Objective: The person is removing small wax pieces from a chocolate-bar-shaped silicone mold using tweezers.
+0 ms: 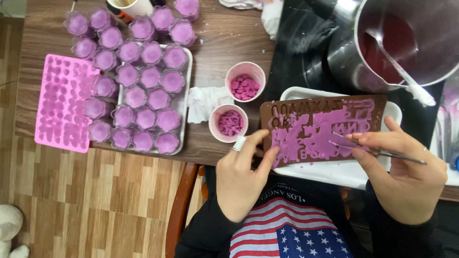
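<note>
A brown letter mould [321, 125], smeared with pink-purple wax, lies on a white tray [392, 114] in front of me. My left hand [241, 174] pinches the mould's left edge between thumb and fingers. My right hand [406, 167] holds metal tweezers [377, 149], whose tips rest on the wax in the mould's right half. Two small paper cups [245, 81] [228, 122] holding pink wax pieces stand just left of the mould.
A metal tray [184, 98] packed with several purple-filled cups sits at left, beside a pink silicone mould [64, 102]. A steel pot [406, 43] of purple liquid with a spoon stands at top right on a black cooktop. Crumpled tissue [203, 101] lies near the cups.
</note>
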